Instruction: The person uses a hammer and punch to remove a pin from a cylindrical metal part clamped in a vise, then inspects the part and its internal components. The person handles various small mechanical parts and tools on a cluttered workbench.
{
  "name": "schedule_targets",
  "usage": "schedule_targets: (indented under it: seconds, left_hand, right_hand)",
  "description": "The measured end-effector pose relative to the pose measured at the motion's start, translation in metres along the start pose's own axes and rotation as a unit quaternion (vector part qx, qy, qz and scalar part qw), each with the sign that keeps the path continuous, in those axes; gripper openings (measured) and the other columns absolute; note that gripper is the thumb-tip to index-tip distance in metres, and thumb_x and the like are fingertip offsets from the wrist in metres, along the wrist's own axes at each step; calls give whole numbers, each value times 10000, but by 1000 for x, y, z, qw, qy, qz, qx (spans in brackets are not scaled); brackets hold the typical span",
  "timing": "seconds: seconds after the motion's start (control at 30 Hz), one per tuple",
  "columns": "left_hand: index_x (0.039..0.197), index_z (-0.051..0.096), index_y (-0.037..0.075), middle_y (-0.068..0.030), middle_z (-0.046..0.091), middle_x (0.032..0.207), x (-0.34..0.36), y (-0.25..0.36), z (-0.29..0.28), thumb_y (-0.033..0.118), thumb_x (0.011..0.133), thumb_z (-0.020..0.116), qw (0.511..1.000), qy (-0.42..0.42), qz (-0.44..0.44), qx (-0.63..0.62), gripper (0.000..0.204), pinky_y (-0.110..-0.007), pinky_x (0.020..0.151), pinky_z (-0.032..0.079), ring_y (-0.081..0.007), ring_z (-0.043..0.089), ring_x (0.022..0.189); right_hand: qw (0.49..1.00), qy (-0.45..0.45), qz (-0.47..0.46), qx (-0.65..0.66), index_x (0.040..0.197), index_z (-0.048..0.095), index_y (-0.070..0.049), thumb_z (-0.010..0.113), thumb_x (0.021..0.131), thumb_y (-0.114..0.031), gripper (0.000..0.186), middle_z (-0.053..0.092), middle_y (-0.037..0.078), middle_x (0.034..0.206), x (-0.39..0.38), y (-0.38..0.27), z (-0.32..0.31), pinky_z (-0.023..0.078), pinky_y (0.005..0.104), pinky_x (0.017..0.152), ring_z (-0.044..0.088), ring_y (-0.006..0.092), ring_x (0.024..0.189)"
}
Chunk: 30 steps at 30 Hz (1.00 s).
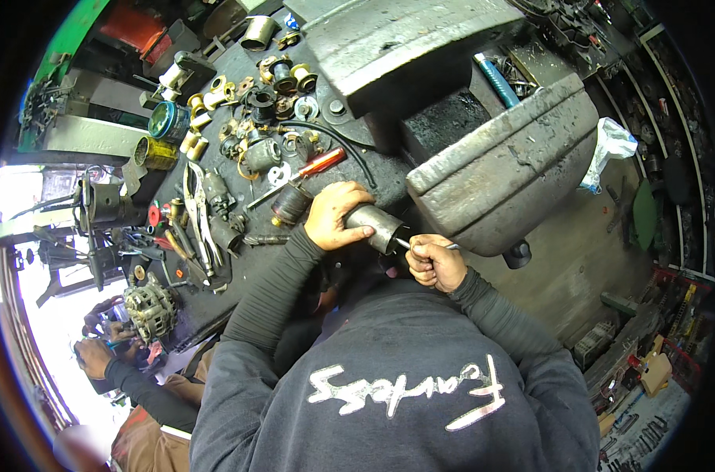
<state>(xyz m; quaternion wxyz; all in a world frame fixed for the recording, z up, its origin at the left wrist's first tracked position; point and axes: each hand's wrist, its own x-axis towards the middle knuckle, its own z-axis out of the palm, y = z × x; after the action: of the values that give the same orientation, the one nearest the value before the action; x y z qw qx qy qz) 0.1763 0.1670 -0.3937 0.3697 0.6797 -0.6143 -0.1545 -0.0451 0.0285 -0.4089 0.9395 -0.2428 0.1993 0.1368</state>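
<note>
Wrapped over a grey metal cylinder [375,226], my left hand [335,215] keeps it tilted, with its open end toward my right hand [436,263]. That hand is closed around a thin metal rod [404,244], whose one end reaches the cylinder's open mouth. The rod's other end shows beyond my fist; how deep it goes inside I cannot tell. Just left of my left hand lie a dark wound coil part [292,204] and a screwdriver with a red handle [323,162].
A big bench vise [507,165] stands ahead at right. Locking pliers [201,212], bushings [303,76] and an open blue can [168,119] crowd the bench's left. At lower left, another person's hand [95,358] is near an alternator [150,309].
</note>
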Motion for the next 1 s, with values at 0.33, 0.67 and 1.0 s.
schedule_targets:
  seconds: [0.33, 0.67, 1.0]
  left_hand:
    - [1108, 586, -26, -160, 586, 1141, -7, -7, 22, 285, 757, 643, 986, 101, -21, -128, 473, -374, 928, 396, -298, 549, 1058]
    - [1202, 519, -32, -164, 561, 1196, -5, -7, 33, 107, 834, 582, 918, 101, -182, -338, 399, -377, 959, 418, -281, 538, 1107]
    - [1132, 543, -38, -208, 548, 1137, -23, -20, 32, 170, 843, 521, 961, 112, -155, -202, 357, -409, 951, 399, -345, 527, 1064]
  right_hand:
    - [965, -17, -68, -255, 714, 448, -100, 449, 935, -224, 253, 397, 0, 637, 2, 7, -10, 282, 265, 472, 356, 114, 538]
    - [633, 72, -383, -669, 982, 640, -44, 489, 875, -150, 213, 637, 137, 989, -8, -9, 15, 443, 426, 839, 591, 318, 948]
    - [743, 35, -325, -584, 915, 617, -32, 537, 892, -141, 137, 594, 82, 797, -2, -12, 8, 439, 346, 665, 549, 208, 732]
